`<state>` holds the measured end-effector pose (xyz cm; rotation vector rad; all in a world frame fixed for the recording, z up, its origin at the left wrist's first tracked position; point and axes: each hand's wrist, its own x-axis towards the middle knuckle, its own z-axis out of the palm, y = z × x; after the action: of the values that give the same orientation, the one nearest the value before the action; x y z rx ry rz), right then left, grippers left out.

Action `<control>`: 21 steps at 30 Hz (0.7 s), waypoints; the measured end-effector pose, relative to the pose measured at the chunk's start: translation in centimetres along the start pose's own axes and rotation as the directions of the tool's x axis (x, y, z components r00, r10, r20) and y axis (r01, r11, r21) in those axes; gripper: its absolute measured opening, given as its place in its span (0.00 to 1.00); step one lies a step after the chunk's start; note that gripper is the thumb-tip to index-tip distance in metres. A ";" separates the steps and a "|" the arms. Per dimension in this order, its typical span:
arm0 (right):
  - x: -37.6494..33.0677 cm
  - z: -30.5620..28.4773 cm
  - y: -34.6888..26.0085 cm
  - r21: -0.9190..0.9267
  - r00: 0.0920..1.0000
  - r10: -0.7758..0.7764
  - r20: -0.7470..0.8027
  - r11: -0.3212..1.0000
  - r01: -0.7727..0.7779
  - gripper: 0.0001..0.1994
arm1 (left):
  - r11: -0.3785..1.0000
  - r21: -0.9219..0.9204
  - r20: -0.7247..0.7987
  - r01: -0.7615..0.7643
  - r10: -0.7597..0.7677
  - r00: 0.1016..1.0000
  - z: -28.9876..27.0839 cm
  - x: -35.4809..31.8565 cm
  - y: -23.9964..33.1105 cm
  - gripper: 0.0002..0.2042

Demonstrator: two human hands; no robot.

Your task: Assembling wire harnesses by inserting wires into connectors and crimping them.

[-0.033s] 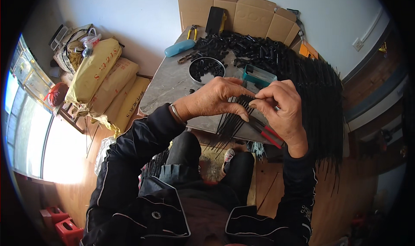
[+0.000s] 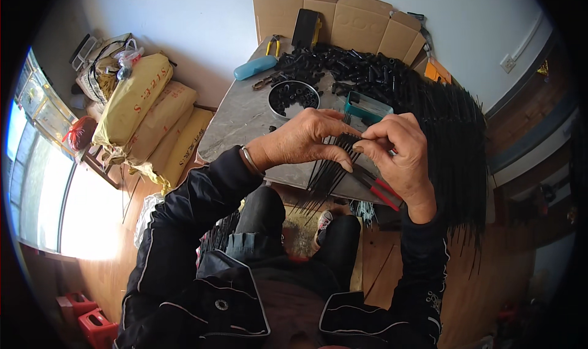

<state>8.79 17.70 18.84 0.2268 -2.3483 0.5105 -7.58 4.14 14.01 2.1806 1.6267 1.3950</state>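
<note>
Hands meet just above the near edge of the worktop (image 2: 239,122). The left hand (image 2: 306,137) has its fingers curled down over a bundle of thin black rods (image 2: 327,171), closed loosely around their upper part, while the loose ends fan out below the hand and hang past the worktop edge toward the knees. The right hand (image 2: 398,150) touches it from the other side, with thumb and forefinger pinched tight on the rod tips between the two hands. Whether a small piece also sits in that pinch is too small to tell. A red-handled tool (image 2: 380,189) lies under the heel of the right hand; I cannot tell if the hand grips it or only rests over it.

Just beyond the left hand stands a round bowl (image 2: 271,104) with small black pieces covering its bottom. Just beyond the right hand's fingers is a shallow teal tray (image 2: 367,107), and its contents are not clear. Farther from both hands, a heap of short black tubes (image 2: 361,67) spreads over the far end of the worktop. A broad sheaf of long black rods (image 2: 453,140) lies outside the right hand, overhanging the edge. Yellow sacks (image 2: 131,104) are stacked well off to the left hand's side.
</note>
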 end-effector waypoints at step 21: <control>1.4 3.0 -0.7 0.057 0.996 -0.059 -0.061 0.996 0.063 0.12 | 0.886 -0.425 0.042 0.183 -0.183 0.982 4.0 -2.5 -0.6 0.16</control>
<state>6.14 15.81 18.03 0.3058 -2.2636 0.5503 -5.25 4.13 9.84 1.7316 1.3236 1.5191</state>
